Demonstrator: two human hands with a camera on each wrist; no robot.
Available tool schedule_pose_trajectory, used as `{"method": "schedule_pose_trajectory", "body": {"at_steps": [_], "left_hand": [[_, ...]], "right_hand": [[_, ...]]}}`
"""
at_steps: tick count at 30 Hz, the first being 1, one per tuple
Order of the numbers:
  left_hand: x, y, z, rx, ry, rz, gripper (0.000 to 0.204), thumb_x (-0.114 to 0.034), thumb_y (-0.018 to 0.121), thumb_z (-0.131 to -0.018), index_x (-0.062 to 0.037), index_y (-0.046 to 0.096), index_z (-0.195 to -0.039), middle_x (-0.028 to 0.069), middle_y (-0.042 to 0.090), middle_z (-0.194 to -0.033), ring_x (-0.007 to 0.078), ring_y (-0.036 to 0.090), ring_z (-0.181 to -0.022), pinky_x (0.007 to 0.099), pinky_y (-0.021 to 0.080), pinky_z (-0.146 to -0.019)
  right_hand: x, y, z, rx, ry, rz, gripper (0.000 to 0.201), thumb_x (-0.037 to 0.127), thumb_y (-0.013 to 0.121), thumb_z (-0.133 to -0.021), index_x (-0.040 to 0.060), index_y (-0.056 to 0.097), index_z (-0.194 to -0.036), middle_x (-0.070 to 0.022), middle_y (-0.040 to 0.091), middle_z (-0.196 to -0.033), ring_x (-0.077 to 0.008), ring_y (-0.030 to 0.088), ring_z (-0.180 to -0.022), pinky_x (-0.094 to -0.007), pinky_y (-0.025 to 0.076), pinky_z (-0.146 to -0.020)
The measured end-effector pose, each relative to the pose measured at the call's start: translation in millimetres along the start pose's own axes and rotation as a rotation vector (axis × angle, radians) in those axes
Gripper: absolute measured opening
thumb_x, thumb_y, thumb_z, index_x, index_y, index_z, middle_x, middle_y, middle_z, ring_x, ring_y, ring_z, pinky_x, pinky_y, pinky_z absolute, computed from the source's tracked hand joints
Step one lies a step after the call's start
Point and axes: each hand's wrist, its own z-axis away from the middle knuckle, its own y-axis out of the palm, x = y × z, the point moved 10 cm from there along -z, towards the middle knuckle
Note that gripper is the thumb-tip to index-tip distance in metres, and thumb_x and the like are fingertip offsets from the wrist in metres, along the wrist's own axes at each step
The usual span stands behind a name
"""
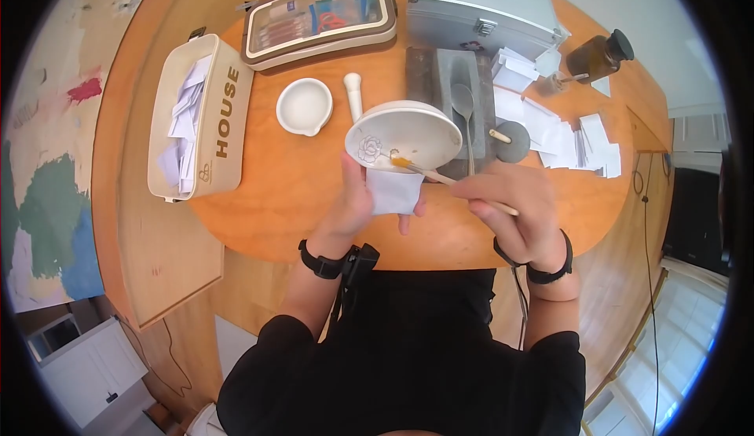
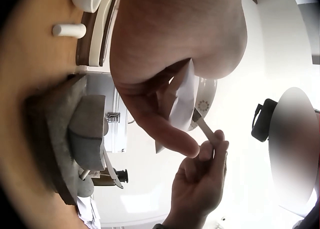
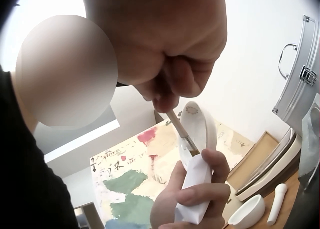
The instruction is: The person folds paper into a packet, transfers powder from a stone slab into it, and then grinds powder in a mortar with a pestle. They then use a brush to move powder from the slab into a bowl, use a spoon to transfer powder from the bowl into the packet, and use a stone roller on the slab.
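In the head view my left hand (image 1: 355,200) holds a white bowl (image 1: 428,131) tilted on its side, together with a folded white paper packet (image 1: 394,192) at the bowl's near rim. A grey flower is printed inside the bowl. My right hand (image 1: 518,208) pinches the pale handle of a brush (image 1: 445,178), whose tip carries yellow-brown matter at the bowl's lower rim. In the right wrist view the brush tip (image 3: 193,151) meets the top of the packet (image 3: 194,189), held between the left thumb and fingers. Both hands are raised above the table.
A mortar (image 1: 305,106) and pestle (image 1: 353,97) lie left of the bowl. A grey stone block (image 1: 459,71) with a spoon (image 1: 463,106) stands behind. Folded papers (image 1: 561,139) and a brown bottle (image 1: 601,55) are right; a HOUSE bin (image 1: 228,130), clear-lidded box (image 1: 318,23) and metal case (image 1: 483,4) surround them.
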Motion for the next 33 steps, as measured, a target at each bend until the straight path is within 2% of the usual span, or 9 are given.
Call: {"method": "schedule_pose_trajectory", "body": {"at_steps": [2,5,11,14,20,23,26,29,33], "left_hand": [[-4,2,-2,-0.001,0.012,-0.003,0.103,-0.084,0.017,-0.085,0.0011,0.038,-0.139,0.0197,0.063,-0.107,0.0204,0.067,-0.07,0.0292,0.053,-0.042],[-5,3,-6,0.013,0.022,0.064,0.103,-0.084,0.018,-0.085,0.0013,0.038,-0.138,0.0196,0.063,-0.106,0.0202,0.067,-0.069,0.0288,0.052,-0.041],[-5,2,-11,0.016,0.042,0.077,0.102,-0.083,0.018,-0.085,0.001,0.038,-0.139,0.0193,0.063,-0.106,0.0196,0.066,-0.069,0.0282,0.053,-0.042],[-5,1,-11,0.022,0.046,0.076,0.102,-0.083,0.018,-0.085,0.0005,0.038,-0.139,0.019,0.063,-0.106,0.0192,0.066,-0.07,0.0279,0.053,-0.042],[-13,5,-16,-0.008,0.059,0.022,0.102,-0.084,0.018,-0.084,-0.0006,0.037,-0.14,0.0186,0.063,-0.105,0.0181,0.065,-0.07,0.0278,0.053,-0.042],[-10,7,-15,0.006,0.061,0.077,0.102,-0.084,0.018,-0.085,-0.0006,0.037,-0.14,0.0188,0.063,-0.104,0.0176,0.065,-0.069,0.0277,0.053,-0.042],[-14,7,-16,-0.018,0.082,0.041,0.101,-0.083,0.019,-0.085,-0.0008,0.037,-0.14,0.0192,0.064,-0.103,0.0173,0.064,-0.069,0.0274,0.053,-0.042],[-15,8,-16,-0.019,0.083,0.028,0.1,-0.083,0.019,-0.085,-0.0011,0.037,-0.141,0.0197,0.064,-0.102,0.0173,0.064,-0.069,0.0272,0.052,-0.042],[-13,6,-15,-0.032,0.086,0.025,0.1,-0.083,0.02,-0.085,-0.0022,0.036,-0.142,0.0204,0.064,-0.104,0.0172,0.064,-0.068,0.0271,0.051,-0.042]], "right_hand": [[1,-10,4,-0.131,-0.024,-0.035,0.018,0.0,0.065,-0.084,-0.0004,0.067,-0.102,-0.0128,0.069,-0.088,-0.0288,0.065,-0.07,-0.035,0.05,-0.061],[-7,-1,-5,-0.011,0.011,-0.033,0.017,0.0,0.065,-0.084,-0.0001,0.067,-0.101,-0.0135,0.068,-0.088,-0.0305,0.065,-0.071,-0.0353,0.05,-0.062],[-13,-4,-8,0.013,0.028,-0.064,0.017,0.0,0.065,-0.084,0.0,0.067,-0.101,-0.014,0.069,-0.09,-0.0304,0.066,-0.074,-0.0349,0.051,-0.063],[-12,-15,-2,-0.116,-0.002,-0.074,0.015,0.0,0.065,-0.085,0.0001,0.067,-0.099,-0.013,0.069,-0.087,-0.0292,0.066,-0.071,-0.0339,0.051,-0.062],[-7,-11,-5,-0.021,-0.002,-0.051,0.014,0.0,0.066,-0.084,0.0005,0.068,-0.097,-0.012,0.07,-0.083,-0.0277,0.064,-0.064,-0.0313,0.049,-0.056],[-12,-22,-2,-0.155,0.04,-0.015,0.014,0.0,0.066,-0.083,0.0006,0.068,-0.097,-0.0119,0.07,-0.082,-0.0268,0.063,-0.063,-0.0308,0.048,-0.055],[0,-16,-8,-0.019,-0.041,0.027,0.014,-0.001,0.066,-0.083,0.0002,0.068,-0.097,-0.0117,0.07,-0.082,-0.0262,0.063,-0.063,-0.0311,0.048,-0.055],[-1,-22,-6,-0.136,-0.035,0.025,0.014,-0.001,0.067,-0.082,0.0,0.067,-0.096,-0.0119,0.07,-0.083,-0.0265,0.063,-0.063,-0.0319,0.049,-0.055],[1,-20,-5,-0.076,-0.058,0.021,0.015,-0.002,0.066,-0.081,-0.0004,0.067,-0.096,-0.0121,0.07,-0.085,-0.0272,0.063,-0.064,-0.0334,0.05,-0.057]]}}
